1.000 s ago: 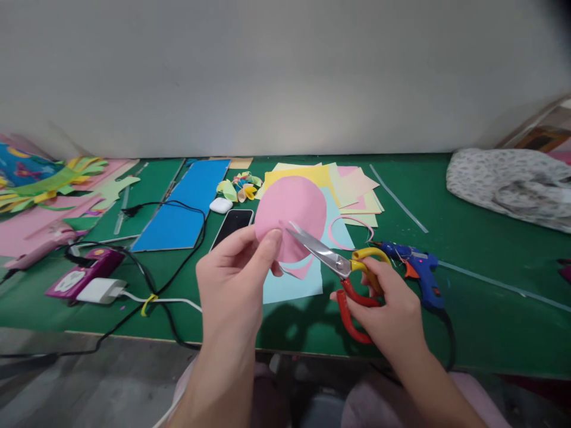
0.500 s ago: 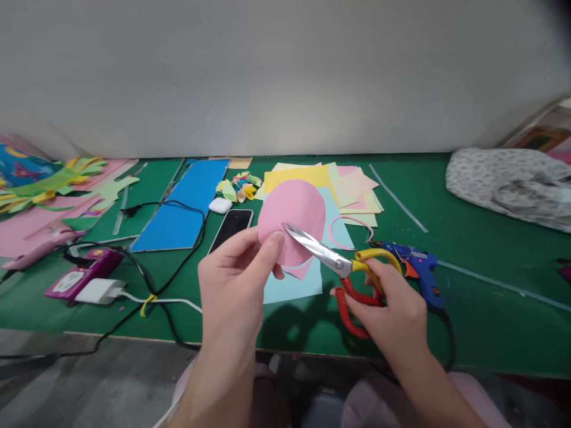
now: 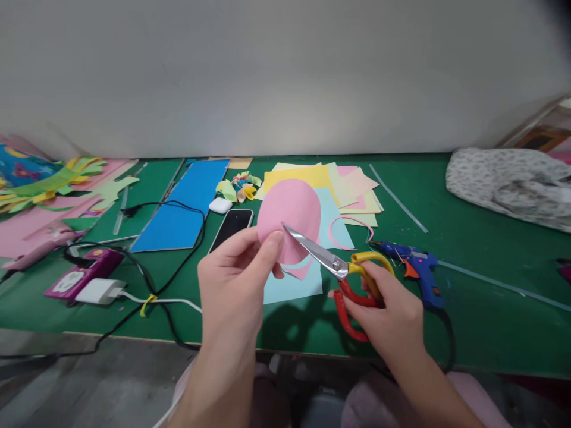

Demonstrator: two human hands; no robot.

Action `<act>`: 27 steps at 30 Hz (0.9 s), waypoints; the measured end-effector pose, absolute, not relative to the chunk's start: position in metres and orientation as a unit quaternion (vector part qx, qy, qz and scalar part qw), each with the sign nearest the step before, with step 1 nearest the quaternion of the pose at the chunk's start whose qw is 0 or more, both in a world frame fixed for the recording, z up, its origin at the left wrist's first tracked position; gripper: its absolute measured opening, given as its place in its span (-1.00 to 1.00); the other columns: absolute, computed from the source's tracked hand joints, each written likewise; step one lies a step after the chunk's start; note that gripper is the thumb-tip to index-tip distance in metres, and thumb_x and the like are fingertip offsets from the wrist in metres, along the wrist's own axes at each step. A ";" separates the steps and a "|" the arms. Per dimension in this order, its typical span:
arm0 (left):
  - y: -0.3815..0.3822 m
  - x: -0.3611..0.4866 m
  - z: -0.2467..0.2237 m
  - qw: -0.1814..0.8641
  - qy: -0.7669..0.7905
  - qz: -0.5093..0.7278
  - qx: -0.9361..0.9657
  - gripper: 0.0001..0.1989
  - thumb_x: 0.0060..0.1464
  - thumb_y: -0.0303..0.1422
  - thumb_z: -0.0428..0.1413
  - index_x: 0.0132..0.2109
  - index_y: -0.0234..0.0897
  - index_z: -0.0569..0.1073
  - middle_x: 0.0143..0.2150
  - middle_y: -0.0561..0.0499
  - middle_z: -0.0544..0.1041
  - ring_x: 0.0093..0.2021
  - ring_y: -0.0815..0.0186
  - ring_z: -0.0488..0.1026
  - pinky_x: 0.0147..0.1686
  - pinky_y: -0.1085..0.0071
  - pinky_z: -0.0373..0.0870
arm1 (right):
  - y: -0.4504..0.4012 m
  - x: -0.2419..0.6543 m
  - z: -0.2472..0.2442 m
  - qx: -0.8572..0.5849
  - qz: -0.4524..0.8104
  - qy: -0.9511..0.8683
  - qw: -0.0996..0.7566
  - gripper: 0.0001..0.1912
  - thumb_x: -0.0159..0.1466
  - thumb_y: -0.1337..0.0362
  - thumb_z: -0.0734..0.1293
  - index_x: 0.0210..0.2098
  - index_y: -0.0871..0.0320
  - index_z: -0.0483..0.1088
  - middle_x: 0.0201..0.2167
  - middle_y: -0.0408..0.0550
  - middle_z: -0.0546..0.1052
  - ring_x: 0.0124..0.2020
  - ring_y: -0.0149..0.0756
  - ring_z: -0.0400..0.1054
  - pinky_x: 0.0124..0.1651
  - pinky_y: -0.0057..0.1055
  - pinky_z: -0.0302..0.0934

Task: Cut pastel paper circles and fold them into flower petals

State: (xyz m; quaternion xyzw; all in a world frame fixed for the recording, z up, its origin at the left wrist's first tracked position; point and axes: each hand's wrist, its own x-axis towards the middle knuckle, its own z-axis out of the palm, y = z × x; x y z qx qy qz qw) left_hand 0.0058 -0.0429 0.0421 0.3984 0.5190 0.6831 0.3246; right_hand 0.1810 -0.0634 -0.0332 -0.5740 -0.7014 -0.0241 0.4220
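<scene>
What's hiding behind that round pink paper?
Behind the round pink paper, a light blue sheet and yellow paper peek out past its edges. The left hand reaches partly behind it too. Whatever sits behind its middle is covered, so I can't tell.

The left hand [image 3: 236, 267] pinches a round pink paper disc [image 3: 292, 208] at its lower left; the right hand [image 3: 395, 303] grips steel-bladed scissors with red and yellow handles [image 3: 336, 266], their tip at the disc near the left thumb; on the green tabletop [image 3: 499, 321] lie a pale blue paper sheet [image 3: 294, 288], a black-screened phone [image 3: 232, 227] near the left hand, and a blue glue gun with an orange trigger [image 3: 423, 270] beyond the right.
</scene>
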 end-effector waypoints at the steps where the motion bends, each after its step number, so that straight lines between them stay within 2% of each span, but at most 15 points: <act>1: -0.043 0.006 0.042 0.323 0.518 0.684 0.398 -0.99 -0.13 -0.40 0.27 -0.46 -0.22 0.59 -0.64 0.12 0.43 -0.67 0.48 0.30 -0.70 0.55 0.25 | -0.063 0.181 -0.033 -0.572 -0.018 -0.701 0.425 -0.65 0.10 0.08 0.41 -0.18 0.14 0.44 -0.57 -0.19 0.48 -0.64 -0.38 0.35 -0.59 -0.50 0.27; 9: -0.042 0.005 0.041 0.298 0.530 0.683 0.404 -0.99 -0.13 -0.40 0.26 -0.46 -0.20 0.58 -0.64 0.14 0.43 -0.68 0.49 0.28 -0.70 0.54 0.24 | -0.066 0.178 -0.035 -0.578 0.065 -0.686 0.438 -0.63 0.05 0.14 0.46 -0.17 0.12 0.45 -0.53 -0.18 0.50 -0.64 -0.39 0.35 -0.54 -0.49 0.35; 17: -0.041 0.006 0.042 0.257 0.546 0.678 0.420 -0.97 -0.14 -0.37 0.27 -0.48 -0.20 0.57 -0.61 0.14 0.45 -0.70 0.50 0.27 -0.71 0.52 0.23 | -0.065 0.178 -0.036 -0.580 0.143 -0.664 0.450 -0.64 -0.01 0.15 0.49 -0.22 0.10 0.48 -0.61 -0.23 0.40 -0.64 -0.39 0.32 -0.59 -0.51 0.32; 27: -0.041 0.005 0.041 0.259 0.544 0.676 0.424 -0.98 -0.15 -0.40 0.27 -0.48 -0.20 0.58 -0.61 0.16 0.45 -0.69 0.50 0.29 -0.69 0.52 0.25 | -0.065 0.178 -0.036 -0.577 0.174 -0.655 0.455 -0.63 0.01 0.15 0.48 -0.20 0.10 0.46 -0.58 -0.20 0.41 -0.60 -0.37 0.34 -0.56 -0.49 0.36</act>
